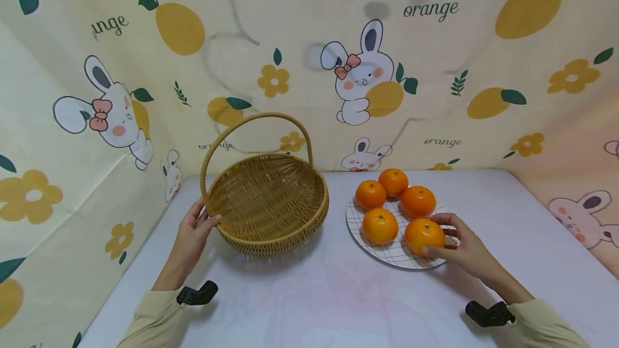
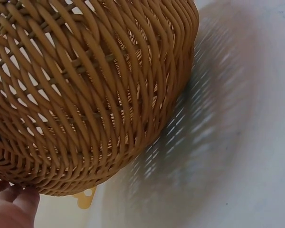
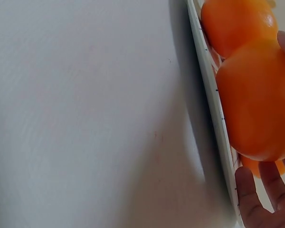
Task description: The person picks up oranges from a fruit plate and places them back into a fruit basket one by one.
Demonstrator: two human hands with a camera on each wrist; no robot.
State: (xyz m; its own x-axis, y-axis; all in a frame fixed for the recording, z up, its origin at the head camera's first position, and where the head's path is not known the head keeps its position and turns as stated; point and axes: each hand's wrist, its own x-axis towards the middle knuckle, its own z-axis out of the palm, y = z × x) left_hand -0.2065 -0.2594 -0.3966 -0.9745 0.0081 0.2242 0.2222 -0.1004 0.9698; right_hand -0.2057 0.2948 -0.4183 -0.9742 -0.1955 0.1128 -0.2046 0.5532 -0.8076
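Observation:
My left hand [image 1: 191, 235] grips the rim of a round woven wicker basket [image 1: 271, 246] at its left side, thumb over the edge. The basket is tilted with its mouth towards me and nothing inside; its tall arched handle [image 1: 271, 115] stands up. In the left wrist view the woven underside [image 2: 99, 95] fills the upper left above a striped shadow, fingers [image 2: 23, 199] at its edge. My right hand [image 1: 466, 248] holds the front right orange [image 1: 423, 235] between thumb and fingers, over the round plate [image 1: 372, 251]. The right wrist view shows that orange [image 3: 256, 104] large between fingers and thumb.
Other oranges sit on the plate: one at the front left [image 1: 380, 226], one at the right [image 1: 418, 201], and two behind. The white tabletop [image 1: 300, 299] spreads in front. A cloth printed with rabbits and fruit [image 1: 290, 26] hangs behind and at both sides.

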